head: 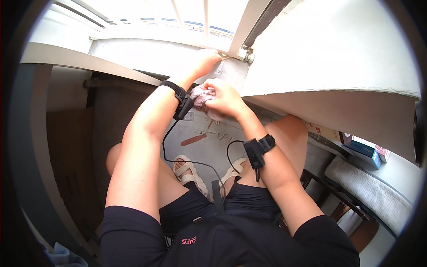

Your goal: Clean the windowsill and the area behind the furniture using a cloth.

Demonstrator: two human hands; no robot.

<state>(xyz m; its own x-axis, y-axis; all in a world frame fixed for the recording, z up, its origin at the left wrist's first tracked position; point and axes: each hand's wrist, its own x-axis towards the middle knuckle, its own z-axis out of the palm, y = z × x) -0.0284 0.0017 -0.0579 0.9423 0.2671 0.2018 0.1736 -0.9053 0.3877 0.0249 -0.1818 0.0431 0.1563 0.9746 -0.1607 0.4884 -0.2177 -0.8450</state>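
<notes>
My left hand (207,62) reaches to the pale window sill (133,50), close to the lower corner of the white window frame. Between its fingertips is a thin brown stick (227,58), whose tip points at the frame's corner. Slightly nearer to me, my right hand (227,100) grips a crumpled pinkish cloth (202,96). Below the hands, a tool with a red handle (193,139) lies on the grey floor (200,152). Several small metal pieces, among them an S-shaped hook (223,136), and a small clear plastic bag (188,116) lie beside it.
A white wall ledge (327,50) juts out at the right. Beneath it are boxes (365,153) and a padded grey-white cushion (367,190). White bars (206,20) cross the bright window. Wrist devices with black cables (193,162) hang over my legs.
</notes>
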